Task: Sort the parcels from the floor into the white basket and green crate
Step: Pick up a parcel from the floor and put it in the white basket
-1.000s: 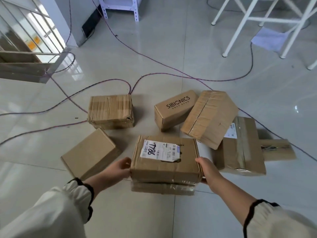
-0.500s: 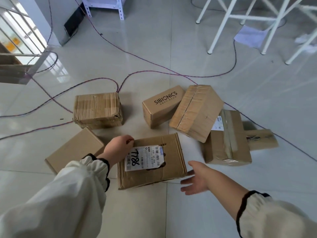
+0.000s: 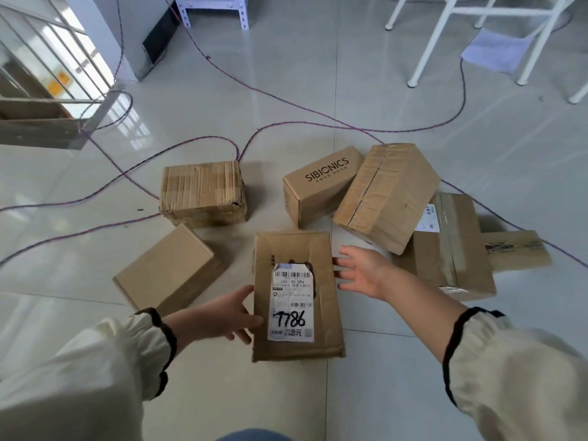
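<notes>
the brown cardboard parcel labelled 7786 [image 3: 297,297], crosswise earlier, is being turned lengthwise on the pale tiled floor [image 3: 381,393]. the left hand [image 3: 234,316] is being pressed open against its left edge, and the right hand [image 3: 361,272] is being held released just beside its right edge. the way behind is being crowded by a brown sibionics carton [image 3: 321,183].

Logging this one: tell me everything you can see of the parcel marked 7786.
The parcel marked 7786 is a flat brown cardboard box, creased and dented, lying on the tiled floor, long side running away from the person. A white label with barcodes sits on top. The left hand touches its left edge; the right hand, fingers spread, reaches its right edge.
</notes>
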`<state>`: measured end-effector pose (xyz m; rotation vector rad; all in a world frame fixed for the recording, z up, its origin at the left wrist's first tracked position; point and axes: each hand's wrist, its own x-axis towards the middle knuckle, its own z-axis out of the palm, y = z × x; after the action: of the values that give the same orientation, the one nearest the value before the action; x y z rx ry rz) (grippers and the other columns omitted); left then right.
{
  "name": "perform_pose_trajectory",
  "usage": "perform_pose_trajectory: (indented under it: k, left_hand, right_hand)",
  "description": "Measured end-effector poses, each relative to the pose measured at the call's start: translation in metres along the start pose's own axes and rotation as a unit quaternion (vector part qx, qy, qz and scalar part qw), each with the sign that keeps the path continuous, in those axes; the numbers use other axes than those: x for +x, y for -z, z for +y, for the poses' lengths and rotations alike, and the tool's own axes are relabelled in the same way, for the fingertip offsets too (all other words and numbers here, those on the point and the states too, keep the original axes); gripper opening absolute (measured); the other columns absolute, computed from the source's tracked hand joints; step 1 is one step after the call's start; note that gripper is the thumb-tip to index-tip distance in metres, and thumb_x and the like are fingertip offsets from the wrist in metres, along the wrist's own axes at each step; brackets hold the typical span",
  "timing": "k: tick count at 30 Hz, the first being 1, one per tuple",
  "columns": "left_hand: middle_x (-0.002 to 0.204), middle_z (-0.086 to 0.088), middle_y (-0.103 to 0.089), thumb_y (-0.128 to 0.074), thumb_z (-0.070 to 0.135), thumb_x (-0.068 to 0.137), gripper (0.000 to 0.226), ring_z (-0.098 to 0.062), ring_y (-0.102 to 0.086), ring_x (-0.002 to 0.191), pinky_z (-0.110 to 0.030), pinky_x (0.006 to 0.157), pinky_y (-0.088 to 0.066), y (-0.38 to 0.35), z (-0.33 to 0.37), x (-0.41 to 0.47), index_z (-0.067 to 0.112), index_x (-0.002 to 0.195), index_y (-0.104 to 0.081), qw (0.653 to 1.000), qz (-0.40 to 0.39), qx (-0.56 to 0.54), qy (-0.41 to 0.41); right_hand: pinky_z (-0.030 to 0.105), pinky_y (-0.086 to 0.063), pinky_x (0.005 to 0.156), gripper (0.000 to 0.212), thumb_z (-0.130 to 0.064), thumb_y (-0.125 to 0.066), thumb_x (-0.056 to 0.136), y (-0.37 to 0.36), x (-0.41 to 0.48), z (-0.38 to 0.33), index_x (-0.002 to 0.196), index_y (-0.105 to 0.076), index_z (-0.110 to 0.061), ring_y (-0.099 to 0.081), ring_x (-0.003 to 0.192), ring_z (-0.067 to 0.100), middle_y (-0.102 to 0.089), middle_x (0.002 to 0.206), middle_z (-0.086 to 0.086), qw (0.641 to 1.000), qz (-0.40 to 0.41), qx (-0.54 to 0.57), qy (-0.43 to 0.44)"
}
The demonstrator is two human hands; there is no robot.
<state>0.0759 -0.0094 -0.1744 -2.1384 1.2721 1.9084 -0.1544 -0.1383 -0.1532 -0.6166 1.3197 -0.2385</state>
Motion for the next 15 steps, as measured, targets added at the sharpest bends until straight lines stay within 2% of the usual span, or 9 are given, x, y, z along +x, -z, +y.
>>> perform_pose_trajectory:
  k: [2, 4, 7, 9, 12, 15]
  left_hand:
    - [0.101, 0.005, -0.071, -0.065, 0.031, 0.088, 0.081, -0.01, -0.072, 0.08, -0.031, 0.077, -0.055, -0.006, -0.003, 0.001, 0.032, 0.149, -0.011, 1.0, -0.009, -0.011, -0.003]
    - [0.106, 0.003, -0.069, -0.067, 0.033, 0.086, 0.088, -0.012, -0.072, 0.082, -0.033, 0.077, -0.056, -0.003, -0.004, 0.004, 0.035, 0.149, -0.007, 0.999, 0.007, -0.045, -0.008]
    - [0.111, 0.0, -0.066, -0.069, 0.032, 0.084, 0.093, -0.019, -0.073, 0.081, -0.033, 0.066, -0.057, 0.011, -0.002, 0.006, 0.044, 0.148, -0.003, 0.989, 0.049, -0.137, -0.012]
    - [0.112, -0.003, -0.065, -0.069, 0.029, 0.085, 0.093, -0.023, -0.073, 0.081, -0.035, 0.064, -0.057, 0.014, 0.003, 0.007, 0.047, 0.147, -0.003, 0.983, 0.051, -0.176, -0.011]
    - [0.104, -0.003, -0.068, -0.068, 0.023, 0.086, 0.089, -0.023, -0.073, 0.077, -0.035, 0.065, -0.059, 0.012, 0.011, 0.013, 0.048, 0.147, -0.009, 0.984, 0.062, -0.164, -0.018]
    - [0.097, -0.001, -0.071, -0.07, 0.025, 0.084, 0.087, -0.02, -0.073, 0.075, -0.031, 0.063, -0.058, 0.017, 0.015, 0.017, 0.048, 0.146, -0.012, 0.983, 0.085, -0.157, -0.044]
  right_hand:
    - [0.044, -0.047, 0.086, 0.027, -0.018, -0.043, 0.098, -0.004, -0.002, 0.004, 0.118, -0.058, -0.008, -0.058, 0.111, 0.031, -0.059, 0.12, 0.017, 0.999, -0.015, -0.042, 0.005]
    - [0.044, -0.05, 0.082, 0.024, -0.019, -0.046, 0.097, -0.002, -0.003, 0.011, 0.113, -0.061, -0.009, -0.059, 0.099, 0.029, -0.06, 0.11, 0.013, 0.997, -0.015, -0.077, -0.006]
    - [0.057, -0.044, 0.095, 0.03, -0.029, -0.045, 0.098, 0.003, -0.005, 0.02, 0.122, -0.057, -0.015, -0.054, 0.112, 0.036, -0.058, 0.122, 0.01, 0.991, -0.025, -0.121, -0.042]
    - [0.061, -0.042, 0.096, 0.027, -0.032, -0.042, 0.099, 0.003, -0.008, 0.023, 0.118, -0.057, -0.021, -0.054, 0.111, 0.037, -0.057, 0.123, 0.011, 0.989, -0.052, -0.125, -0.057]
    - [0.065, -0.04, 0.096, 0.026, -0.025, -0.039, 0.101, 0.002, -0.01, 0.022, 0.122, -0.054, -0.023, -0.054, 0.112, 0.037, -0.058, 0.122, 0.011, 0.987, -0.075, -0.131, -0.054]
    - [0.063, -0.043, 0.093, 0.027, -0.02, -0.038, 0.101, 0.003, -0.01, 0.015, 0.124, -0.052, -0.024, -0.054, 0.11, 0.035, -0.059, 0.119, 0.008, 0.986, -0.067, -0.147, -0.032]
